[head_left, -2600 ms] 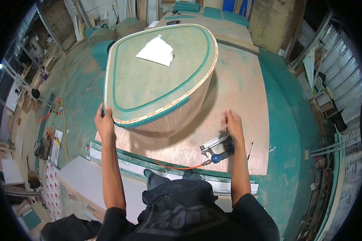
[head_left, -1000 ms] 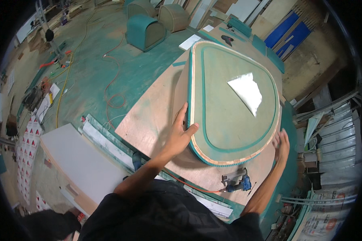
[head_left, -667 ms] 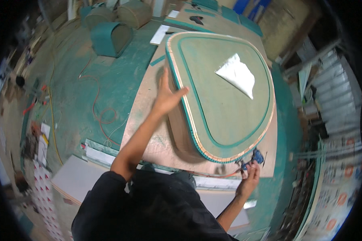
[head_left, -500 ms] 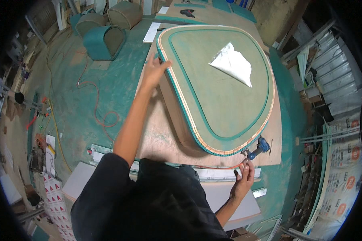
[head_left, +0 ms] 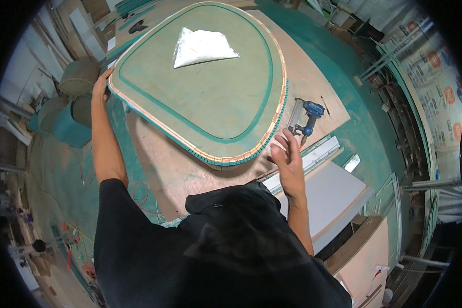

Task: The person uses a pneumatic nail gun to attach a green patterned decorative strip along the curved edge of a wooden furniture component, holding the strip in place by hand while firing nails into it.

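Observation:
A large rounded-triangular green panel (head_left: 200,97), with a slotted light-wood and teal rim, stands raised on the plywood worktop (head_left: 154,177). My left hand (head_left: 102,86) is closed round its left corner, the fingers partly hidden by the rim. A white plastic bag (head_left: 203,47) lies on the panel's far half. To the panel's right, a blue nail gun (head_left: 311,115) rests on the plywood. Just below the gun hovers my right hand (head_left: 290,161), its fingers apart and nothing in it; the fingertips come near the gun's lower end.
A dark power tool (head_left: 137,26) lies on the surface at the far left. Teal and brown curved shells (head_left: 74,120) stand on the floor to the left. A pale board (head_left: 328,192) and white strips (head_left: 313,161) lie close by on the right.
The view has swung to the right. A gap now shows between the nail gun and the panel's rim. My right hand has risen with its fingers spreading; my left stays at the panel's edge.

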`<action>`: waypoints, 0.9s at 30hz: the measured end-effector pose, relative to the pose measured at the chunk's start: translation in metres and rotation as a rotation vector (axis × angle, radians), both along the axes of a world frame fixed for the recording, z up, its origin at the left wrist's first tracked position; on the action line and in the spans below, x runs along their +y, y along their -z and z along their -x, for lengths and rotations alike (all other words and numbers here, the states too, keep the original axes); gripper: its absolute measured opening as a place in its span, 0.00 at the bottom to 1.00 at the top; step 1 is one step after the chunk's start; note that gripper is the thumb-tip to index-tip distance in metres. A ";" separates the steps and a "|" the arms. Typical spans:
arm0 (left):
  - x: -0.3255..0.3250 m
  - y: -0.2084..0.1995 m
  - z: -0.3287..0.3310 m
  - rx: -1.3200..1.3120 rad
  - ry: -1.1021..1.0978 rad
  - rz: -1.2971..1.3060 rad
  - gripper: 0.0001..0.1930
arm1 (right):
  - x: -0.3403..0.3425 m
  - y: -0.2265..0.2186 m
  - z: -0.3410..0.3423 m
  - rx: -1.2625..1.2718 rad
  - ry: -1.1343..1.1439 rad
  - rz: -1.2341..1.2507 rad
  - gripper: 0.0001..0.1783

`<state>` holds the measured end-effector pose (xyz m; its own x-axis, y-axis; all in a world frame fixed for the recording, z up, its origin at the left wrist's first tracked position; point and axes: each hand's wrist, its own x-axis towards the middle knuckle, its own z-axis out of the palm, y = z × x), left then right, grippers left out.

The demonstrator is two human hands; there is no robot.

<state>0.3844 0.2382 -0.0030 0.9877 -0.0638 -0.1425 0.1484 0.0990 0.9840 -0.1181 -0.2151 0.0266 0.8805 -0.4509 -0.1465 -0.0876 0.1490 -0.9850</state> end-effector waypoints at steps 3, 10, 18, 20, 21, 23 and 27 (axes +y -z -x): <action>-0.002 -0.005 -0.001 0.008 -0.034 -0.060 0.26 | 0.014 0.001 -0.023 -0.098 0.000 -0.060 0.43; -0.002 -0.017 -0.020 -0.042 -0.232 -0.490 0.34 | 0.030 0.017 -0.044 -0.129 0.088 0.109 0.38; -0.028 -0.044 -0.086 -0.270 0.214 -1.038 0.39 | 0.060 0.019 -0.057 -0.275 0.234 -0.177 0.38; -0.081 -0.032 -0.078 -0.287 0.192 -1.194 0.40 | 0.061 0.028 -0.062 -0.318 0.329 -0.265 0.38; -0.064 -0.036 -0.085 -0.351 0.140 -1.300 0.39 | 0.064 0.030 -0.067 -0.353 0.324 -0.287 0.37; -0.043 -0.036 -0.088 -0.375 0.181 -1.188 0.37 | 0.063 0.028 -0.069 -0.389 0.313 -0.281 0.38; -0.046 -0.040 -0.060 -0.336 0.142 -1.259 0.34 | 0.052 0.053 -0.067 -0.374 0.380 -0.210 0.34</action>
